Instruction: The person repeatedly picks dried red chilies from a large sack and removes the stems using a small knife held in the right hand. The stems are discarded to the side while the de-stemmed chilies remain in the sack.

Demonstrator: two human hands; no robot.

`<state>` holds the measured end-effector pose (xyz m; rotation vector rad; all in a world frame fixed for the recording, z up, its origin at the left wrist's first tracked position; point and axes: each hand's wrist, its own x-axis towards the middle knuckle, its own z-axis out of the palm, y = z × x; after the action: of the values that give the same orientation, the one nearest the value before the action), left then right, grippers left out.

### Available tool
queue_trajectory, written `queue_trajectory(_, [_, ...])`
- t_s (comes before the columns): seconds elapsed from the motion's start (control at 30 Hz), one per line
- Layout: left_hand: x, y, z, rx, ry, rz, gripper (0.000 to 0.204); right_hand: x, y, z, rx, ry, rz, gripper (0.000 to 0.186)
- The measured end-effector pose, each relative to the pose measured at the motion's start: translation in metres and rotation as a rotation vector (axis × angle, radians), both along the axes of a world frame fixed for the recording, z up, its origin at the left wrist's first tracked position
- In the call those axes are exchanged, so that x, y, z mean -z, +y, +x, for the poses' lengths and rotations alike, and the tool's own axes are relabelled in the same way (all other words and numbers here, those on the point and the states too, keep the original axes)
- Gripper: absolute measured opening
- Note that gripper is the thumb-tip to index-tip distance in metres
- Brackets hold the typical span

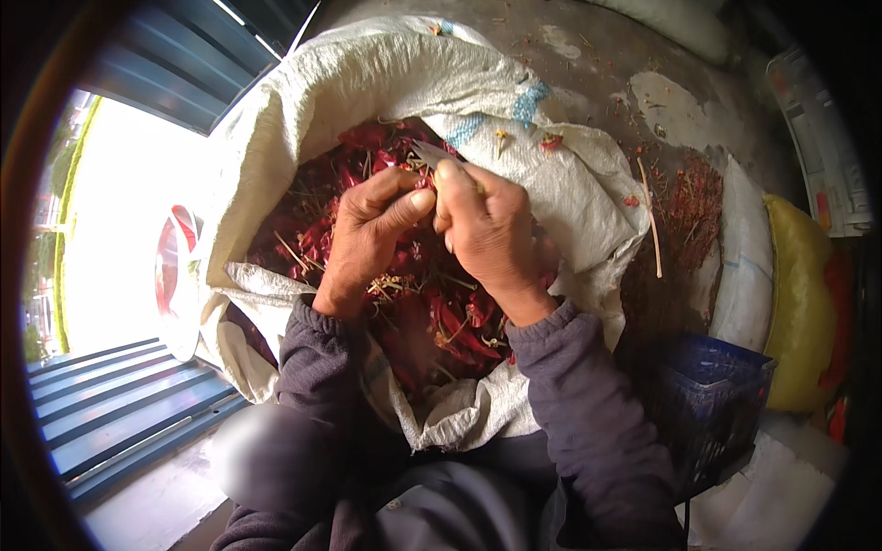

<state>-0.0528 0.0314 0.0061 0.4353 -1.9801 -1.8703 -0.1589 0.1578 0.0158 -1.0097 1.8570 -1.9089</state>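
White woven sack (pixel 579 184), centre, open — dried red chillies (pixel 450 317) within. Blue crate (pixel 721 390), four o'clock. Right hand (pixel 489 225), closed around a bladed tool (pixel 428 153) (tip toward ten o'clock). Left hand (pixel 370 225) — pinching one red chilli (pixel 423 182), twelve o'clock.

- White sack (pixel 579 184), blue bands (pixel 528 103) by its far edge!
- Inside, deep red chillies (pixel 455 317), straw-yellow stems (pixel 395 286)!
- Grey blade (pixel 430 153) above!
- Purplish-grey sleeves (pixel 597 399)!
- Past the right edge: blue crate (pixel 721 404), yellow bag (pixel 795 312)!

A storeroom or small workshop here, open sack (pixel 588 184) of red chillies (pixel 317 220), yellow sack (pixel 797 312) close by, crate (pixel 721 390), patchy littered floor (pixel 597 87), blue ridged panels (pixel 175 69) framing daylight
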Motion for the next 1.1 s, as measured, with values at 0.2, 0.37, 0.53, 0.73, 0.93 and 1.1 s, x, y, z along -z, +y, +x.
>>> queue_trajectory(0.2, [0.000,0.006,0.008,-0.077,0.021,0.245,0.016,-0.006,0.010,-0.027,0.254,0.121,-0.078,0.030])
queue_trajectory(0.37, [0.015,-0.015,-0.005,-0.318,0.017,0.055,0.017,0.001,0.019,-0.033,0.035,-0.327,-0.233,0.043])
queue_trajectory(0.53, [0.036,-0.079,-0.030,-0.374,-0.192,-0.992,0.023,0.005,0.016,-0.032,-0.165,-0.562,-0.224,0.011])
queue_trajectory(0.73, [0.026,-0.064,-0.032,-0.451,-0.421,-1.001,0.028,0.016,0.027,-0.042,-0.221,-0.738,-0.142,0.014])
queue_trajectory(0.93, [0.017,-0.051,0.005,-0.361,-0.170,-0.142,0.022,0.018,0.020,-0.025,-0.345,-0.697,0.003,0.016])
queue_trajectory(1.1, [0.008,-0.044,0.010,-0.223,0.036,0.295,0.016,0.019,0.010,-0.017,-0.361,-0.616,0.124,0.022])
